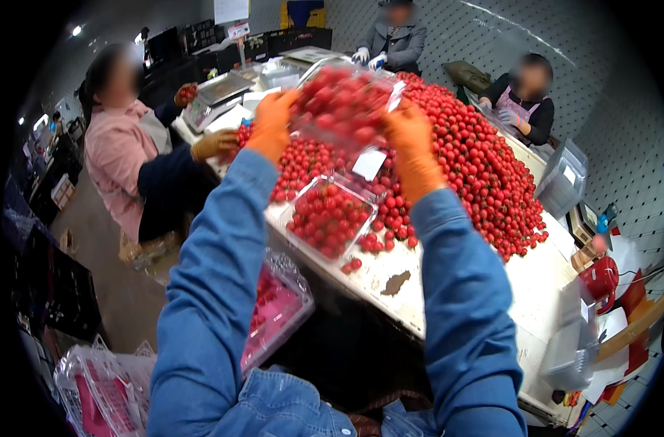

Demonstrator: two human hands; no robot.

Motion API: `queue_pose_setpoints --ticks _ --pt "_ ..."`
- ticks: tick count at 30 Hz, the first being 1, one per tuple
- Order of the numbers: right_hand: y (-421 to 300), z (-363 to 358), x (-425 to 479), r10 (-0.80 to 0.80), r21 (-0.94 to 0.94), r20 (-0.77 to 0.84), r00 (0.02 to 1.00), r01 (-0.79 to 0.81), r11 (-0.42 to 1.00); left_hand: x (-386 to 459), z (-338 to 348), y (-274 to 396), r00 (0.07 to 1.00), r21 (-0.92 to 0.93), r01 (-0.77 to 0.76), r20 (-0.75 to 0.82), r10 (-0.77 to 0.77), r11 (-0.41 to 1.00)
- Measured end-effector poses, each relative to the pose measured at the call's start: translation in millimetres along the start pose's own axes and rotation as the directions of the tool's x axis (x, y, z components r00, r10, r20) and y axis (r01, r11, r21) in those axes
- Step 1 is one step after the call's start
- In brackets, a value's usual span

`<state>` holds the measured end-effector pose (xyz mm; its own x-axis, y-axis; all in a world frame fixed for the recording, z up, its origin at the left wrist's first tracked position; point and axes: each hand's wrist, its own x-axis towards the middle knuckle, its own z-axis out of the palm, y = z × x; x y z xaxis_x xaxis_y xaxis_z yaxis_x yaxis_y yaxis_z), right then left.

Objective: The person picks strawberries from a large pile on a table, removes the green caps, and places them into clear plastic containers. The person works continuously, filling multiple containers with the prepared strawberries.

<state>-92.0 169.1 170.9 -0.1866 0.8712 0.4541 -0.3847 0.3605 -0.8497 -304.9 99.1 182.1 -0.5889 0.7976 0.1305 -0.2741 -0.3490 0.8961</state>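
Both my hands wear orange gloves and are raised over the table. Between them is a clear plastic clamshell of cherry tomatoes (340,104), blurred by motion. My left hand (273,124) grips its left side, my right hand (411,145) its right side. Below, on the table, stands an open clear plastic container (330,218) with cherry tomatoes in it, its clear lid spread behind it. A white label (369,164) shows just above that lid. A large heap of red cherry tomatoes (474,164) with green stems spreads behind and to the right of my hands.
A co-worker in pink (116,147) reaches in from the left beside a scale (222,90). Two more people sit across the table. Stacked clear containers (572,338) stand at the right edge, another stack (564,177) farther back. A plastic-lined crate (280,311) sits below the table's front edge.
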Motion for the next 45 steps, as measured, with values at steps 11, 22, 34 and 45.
queue_pose_setpoints --ticks 11,22,34,45 --pt "104.7 79.7 -53.7 0.598 0.149 0.313 0.738 -0.660 0.736 119.6 -254.5 -136.5 0.992 0.003 0.048 -0.119 -0.048 0.999" --pt "-32.2 -100.5 -165.9 0.597 -0.276 0.429 0.677 -0.532 0.801 152.8 -269.8 -205.3 0.951 0.819 -0.110 -0.079 0.300 0.563" --pt "-164.2 -386.7 -300.9 -0.481 -0.926 -0.058 0.875 -0.227 -0.301 56.8 -95.5 -101.0 0.915 0.839 -0.396 0.395 0.082 0.373" --pt "-219.1 -485.1 -366.3 -0.210 -0.649 -0.704 0.678 -0.735 -0.196 -218.7 126.2 -157.6 0.323 0.416 -0.599 0.908 -0.269 0.685"
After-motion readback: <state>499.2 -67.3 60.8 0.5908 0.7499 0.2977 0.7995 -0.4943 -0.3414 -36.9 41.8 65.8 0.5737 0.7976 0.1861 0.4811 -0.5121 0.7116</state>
